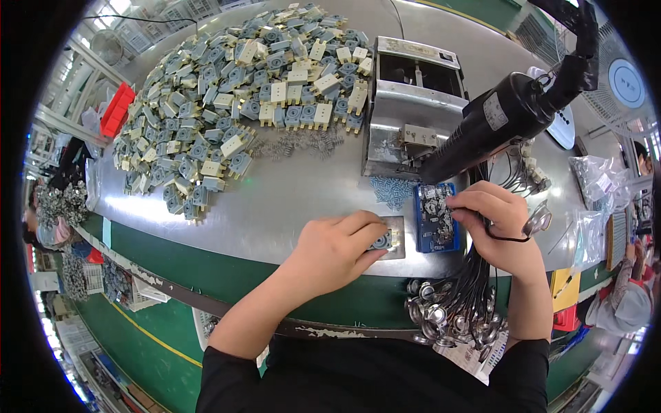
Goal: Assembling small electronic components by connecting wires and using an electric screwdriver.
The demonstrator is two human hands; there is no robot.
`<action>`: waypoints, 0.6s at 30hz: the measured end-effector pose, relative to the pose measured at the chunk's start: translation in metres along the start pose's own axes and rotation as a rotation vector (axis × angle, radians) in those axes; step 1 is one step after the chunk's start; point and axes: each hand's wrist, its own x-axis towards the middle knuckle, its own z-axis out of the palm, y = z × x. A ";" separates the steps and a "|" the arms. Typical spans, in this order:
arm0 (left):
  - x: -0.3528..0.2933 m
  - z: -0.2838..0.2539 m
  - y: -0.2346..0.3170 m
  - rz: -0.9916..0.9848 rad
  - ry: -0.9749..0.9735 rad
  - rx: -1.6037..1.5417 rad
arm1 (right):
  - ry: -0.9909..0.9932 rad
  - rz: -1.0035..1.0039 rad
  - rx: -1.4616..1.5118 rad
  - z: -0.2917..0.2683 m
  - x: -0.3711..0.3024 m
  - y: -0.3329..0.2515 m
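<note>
My left hand (337, 249) holds a small grey switch-like block (381, 241) between thumb and fingers, on a flat metal plate (395, 227). The fingers hide part of the block. My right hand (501, 224) is closed in a pinch at the right edge of a blue tray (418, 237) filled with small metal parts (436, 212). A black wire (508, 239) runs through this hand, with a round silver metal piece (539, 220) by its outer side. Whether the fingertips also pinch a small part, I cannot tell.
A big heap of grey and cream blocks (279, 89) covers the far left, with loose springs (296, 143) beside it. A metal fixture (416, 103), a black cylindrical tool (492, 117) and blue screws (391, 192) lie beyond my hands. Wires with silver discs (458, 320) hang over the near edge.
</note>
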 end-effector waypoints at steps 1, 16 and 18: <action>0.000 0.000 -0.001 -0.001 0.002 -0.002 | -0.002 0.000 -0.002 0.000 0.000 0.000; 0.008 -0.015 -0.041 -0.222 0.308 0.018 | -0.133 0.037 0.064 0.015 0.005 -0.007; 0.018 -0.026 -0.065 -0.404 0.311 0.227 | -0.151 0.091 0.066 0.016 0.004 -0.011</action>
